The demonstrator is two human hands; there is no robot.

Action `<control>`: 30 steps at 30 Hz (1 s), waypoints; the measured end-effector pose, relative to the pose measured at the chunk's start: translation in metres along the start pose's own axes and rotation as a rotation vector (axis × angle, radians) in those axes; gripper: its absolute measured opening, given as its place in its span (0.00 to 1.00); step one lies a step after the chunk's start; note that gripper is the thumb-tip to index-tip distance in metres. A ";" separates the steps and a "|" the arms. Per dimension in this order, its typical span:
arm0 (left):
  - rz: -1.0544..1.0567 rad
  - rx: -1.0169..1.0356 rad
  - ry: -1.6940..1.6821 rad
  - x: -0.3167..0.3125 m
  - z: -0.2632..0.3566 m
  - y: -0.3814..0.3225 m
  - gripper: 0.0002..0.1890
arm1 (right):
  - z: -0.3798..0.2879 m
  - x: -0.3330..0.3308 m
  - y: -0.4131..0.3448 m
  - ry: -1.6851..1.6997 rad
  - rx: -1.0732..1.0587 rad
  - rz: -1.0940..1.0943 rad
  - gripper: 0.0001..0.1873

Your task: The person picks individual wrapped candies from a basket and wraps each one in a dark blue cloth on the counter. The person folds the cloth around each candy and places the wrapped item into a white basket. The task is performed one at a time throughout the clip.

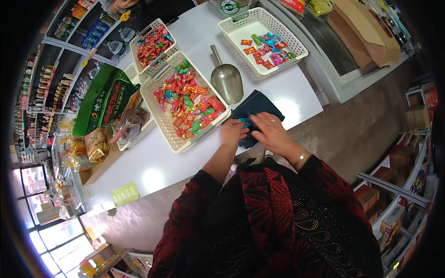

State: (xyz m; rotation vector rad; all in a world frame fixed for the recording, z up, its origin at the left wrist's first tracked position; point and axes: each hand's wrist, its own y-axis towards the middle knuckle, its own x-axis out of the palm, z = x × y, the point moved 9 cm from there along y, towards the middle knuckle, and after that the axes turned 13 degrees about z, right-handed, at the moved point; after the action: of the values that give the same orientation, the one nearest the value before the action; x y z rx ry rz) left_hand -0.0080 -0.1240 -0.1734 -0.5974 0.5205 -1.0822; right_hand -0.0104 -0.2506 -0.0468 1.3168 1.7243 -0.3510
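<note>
A folded dark blue cloth (266, 103) lies at the near edge of the white table. Over it, my left hand (233, 131) has its fingertips at a small blue wrapped candy (245, 121). My right hand (269, 130), slightly blurred and fingers extended, is just right of that candy; whether it grips anything is unclear. Directly left of the hands stands a white perforated plastic basket (161, 134) of red, green and pink wrapped candies (187, 100). A metal scoop (226, 83) rests behind the cloth. Farther back at the right, another white basket (295, 62) holds fewer wrapped candies (267, 52).
A smaller basket (134, 45) of red candies and a green printed bag (104, 100) stand at the left. At the back right, an opened cardboard box (368, 31) sits on a grey-topped cabinet (339, 78). Stocked shelves line both sides. Another person's hand (125, 4) shows at the top.
</note>
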 end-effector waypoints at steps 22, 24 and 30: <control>0.044 -0.095 -0.206 -0.007 -0.008 0.001 0.13 | 0.009 0.003 -0.033 -0.256 -0.143 -0.213 0.25; 0.042 -0.069 -0.178 -0.006 -0.008 0.002 0.13 | 0.006 -0.005 -0.024 -0.225 -0.094 -0.119 0.25; 0.062 -0.061 -0.163 -0.004 -0.007 0.001 0.11 | 0.007 0.025 -0.020 -0.287 -0.136 -0.289 0.25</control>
State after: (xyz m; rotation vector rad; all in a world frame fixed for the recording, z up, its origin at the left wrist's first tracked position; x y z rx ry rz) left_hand -0.0142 -0.1211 -0.1788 -0.7122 0.4283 -0.9526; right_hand -0.0244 -0.2475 -0.0765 0.8732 1.6598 -0.5493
